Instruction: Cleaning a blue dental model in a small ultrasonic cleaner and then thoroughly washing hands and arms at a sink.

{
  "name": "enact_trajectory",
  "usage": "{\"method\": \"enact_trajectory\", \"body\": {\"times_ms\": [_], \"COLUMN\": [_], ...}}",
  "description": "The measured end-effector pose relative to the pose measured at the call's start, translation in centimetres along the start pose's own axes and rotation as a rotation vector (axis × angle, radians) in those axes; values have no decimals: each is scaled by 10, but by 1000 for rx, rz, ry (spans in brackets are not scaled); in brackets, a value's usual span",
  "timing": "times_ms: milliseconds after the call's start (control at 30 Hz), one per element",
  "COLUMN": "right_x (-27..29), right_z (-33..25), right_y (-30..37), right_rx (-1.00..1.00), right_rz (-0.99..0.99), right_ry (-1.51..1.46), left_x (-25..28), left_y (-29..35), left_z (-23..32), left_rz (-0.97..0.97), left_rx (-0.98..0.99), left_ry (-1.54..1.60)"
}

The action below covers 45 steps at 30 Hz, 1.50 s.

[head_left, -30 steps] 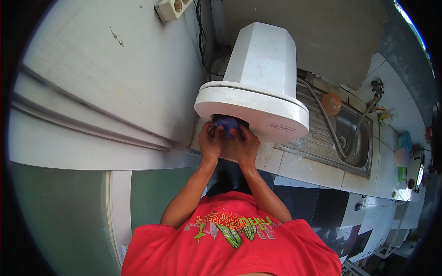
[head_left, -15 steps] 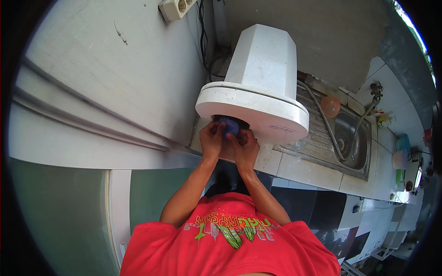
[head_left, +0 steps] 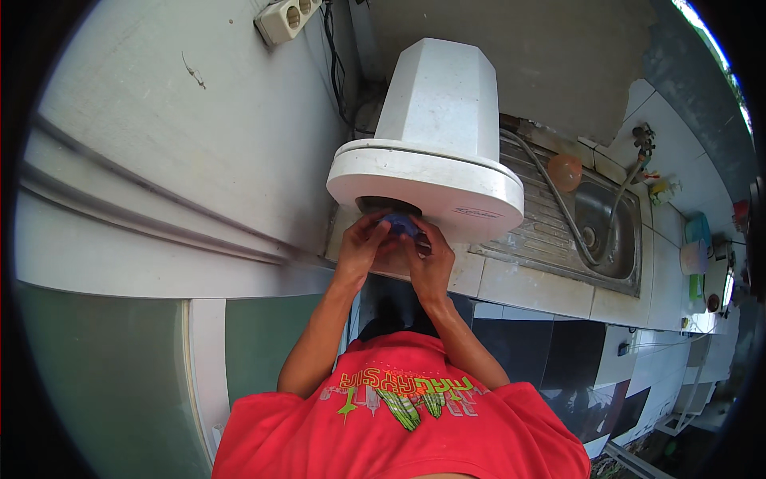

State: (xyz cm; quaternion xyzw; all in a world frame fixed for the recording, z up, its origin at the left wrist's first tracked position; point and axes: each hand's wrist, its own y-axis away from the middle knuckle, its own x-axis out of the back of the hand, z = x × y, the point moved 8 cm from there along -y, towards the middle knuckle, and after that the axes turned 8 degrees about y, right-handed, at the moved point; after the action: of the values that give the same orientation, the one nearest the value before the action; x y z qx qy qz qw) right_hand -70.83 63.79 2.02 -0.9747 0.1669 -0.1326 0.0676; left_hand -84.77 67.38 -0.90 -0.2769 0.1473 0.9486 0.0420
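Note:
A tall white faceted appliance (head_left: 439,100) with a wide rounded rim stands on the tiled counter. A dark round opening (head_left: 387,204) shows in the front of its rim. Just below that opening, a small blue rounded piece (head_left: 401,223) is pinched between both hands; its exact kind cannot be made out. My left hand (head_left: 363,242) has its thumb and fingers closed on the piece's left side. From the other side, my right hand (head_left: 429,259) grips it with curled fingers, partly hiding it.
Right of the appliance is a steel sink (head_left: 614,227) with a ridged drainboard and a grey hose (head_left: 558,199). An orange rounded object (head_left: 565,172) sits by the basin. On the left wall hangs a white socket strip (head_left: 286,20). Dark cables (head_left: 335,76) run behind the appliance.
The blue piece has come down from in front of the dark opening, uncovering more of it. Both hands have moved slightly lower with it. The whole view has shifted a little.

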Motion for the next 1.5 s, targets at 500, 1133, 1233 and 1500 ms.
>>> {"method": "enact_trajectory", "body": {"times_ms": [500, 1133, 1233, 1500], "right_x": [-21, -22, -20, -15], "right_z": [44, 38, 38, 6], "right_y": [-3, -11, -10, -14], "right_rx": [-197, -267, -274, 13], "right_rz": [-32, -32, -18, -36], "right_ry": [33, -36, -33, 129], "left_x": [30, 30, 27, 17], "left_y": [-17, -18, -11, 6], "left_z": [-13, -14, -11, 21], "left_rz": [238, 248, 255, 13], "left_rx": [6, -29, -52, -279], "left_ry": [89, 50, 71, -397]}}
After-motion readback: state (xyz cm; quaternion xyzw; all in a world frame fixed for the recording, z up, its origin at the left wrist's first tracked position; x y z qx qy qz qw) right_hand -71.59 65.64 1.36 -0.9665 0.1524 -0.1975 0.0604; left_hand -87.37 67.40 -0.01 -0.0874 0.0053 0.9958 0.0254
